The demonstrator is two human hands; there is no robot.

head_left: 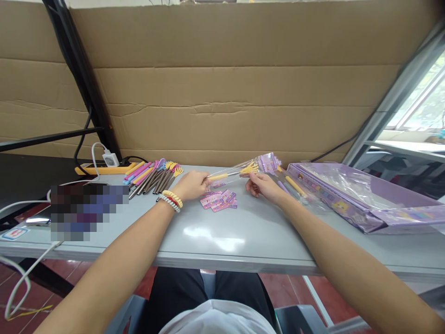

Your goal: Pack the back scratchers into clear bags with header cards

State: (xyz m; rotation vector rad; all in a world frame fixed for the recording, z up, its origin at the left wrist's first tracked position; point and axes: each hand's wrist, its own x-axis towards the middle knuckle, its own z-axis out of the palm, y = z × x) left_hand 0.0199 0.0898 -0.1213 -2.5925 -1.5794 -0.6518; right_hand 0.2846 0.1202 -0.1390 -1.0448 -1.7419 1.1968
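A yellow back scratcher (pixel 219 176) with a metal shaft and a claw-like end lies inside a clear bag with a purple printed top (pixel 269 162). My left hand (pixel 193 184) is closed on the handle end of this bagged back scratcher. Near the claw end, my right hand (pixel 260 185) pinches the bag, its other fingers curled beneath. Below the bag, several small purple and pink printed cards (pixel 219 200) lie loosely overlapped on the table. Beside my right hand rest more bagged back scratchers (pixel 295 185), partly hidden by my wrist.
Several unbagged back scratchers (pixel 156 176) are piled at the left, near a yellow power strip (pixel 86 170) with a white charger (pixel 110 158). An open purple box (pixel 333 199) containing clear plastic bags (pixel 358 183) stands right. A cardboard wall (pixel 222 88) closes off the grey table (pixel 264 236) behind.
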